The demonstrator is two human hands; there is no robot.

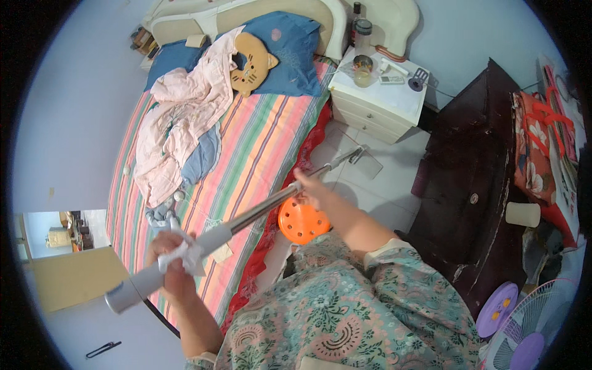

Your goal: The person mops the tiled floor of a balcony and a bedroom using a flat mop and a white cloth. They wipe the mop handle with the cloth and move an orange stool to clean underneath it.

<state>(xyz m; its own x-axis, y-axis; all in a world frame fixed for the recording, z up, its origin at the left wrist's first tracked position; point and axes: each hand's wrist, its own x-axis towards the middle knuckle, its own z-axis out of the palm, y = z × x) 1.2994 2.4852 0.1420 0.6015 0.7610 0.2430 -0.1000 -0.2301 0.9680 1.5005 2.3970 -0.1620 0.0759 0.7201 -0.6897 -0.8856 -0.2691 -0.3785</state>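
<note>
I hold a long flat mop point(261, 207) slantwise across my body, its thick grey-white handle toward the lower left. My left hand point(174, 265) is wrapped round that handle, with a white piece, perhaps a trigger or a cloth, under the fingers. Further down, my right hand point(312, 190) grips the metal pole. At the far end, the flat rectangular mop head point(369, 164) is on the tiled floor point(385, 188), in front of the white nightstand. Beneath my right hand stands an orange stool point(302, 222) with holes in its seat.
On the left is a bed point(265, 148) with striped sheet, pink blanket point(185, 98) and cat-shaped neck pillow point(253, 65). A white nightstand point(376, 102) holds jars and a remote. A dark wooden cabinet point(459, 185) and a fan point(530, 327) stand at right.
</note>
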